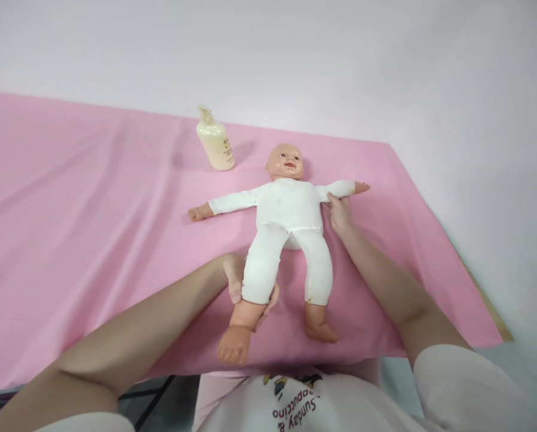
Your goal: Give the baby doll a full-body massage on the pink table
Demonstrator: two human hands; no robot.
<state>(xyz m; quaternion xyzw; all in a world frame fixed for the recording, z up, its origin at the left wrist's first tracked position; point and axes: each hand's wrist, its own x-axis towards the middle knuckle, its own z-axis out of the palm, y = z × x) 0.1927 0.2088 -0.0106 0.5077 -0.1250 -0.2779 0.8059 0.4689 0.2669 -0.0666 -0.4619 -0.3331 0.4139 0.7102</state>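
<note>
A baby doll (290, 204) with a white cloth body lies on its back on the pink cloth, its head at the far side and its feet toward me. My left hand (234, 276) is wrapped round the doll's lower leg on the left, with the thumb on one side and the fingers coming out from beneath on the other. That leg is a little raised. My right hand (340, 213) is closed on the doll's upper arm on the right, near the shoulder; some of its fingers are hidden under the arm.
A cream pump bottle (218, 144) stands to the left of the doll's head. The pink cloth (92, 210) covers the table, with folds on the left. A white wall (268, 60) rises behind, and the table's right edge slants down toward me.
</note>
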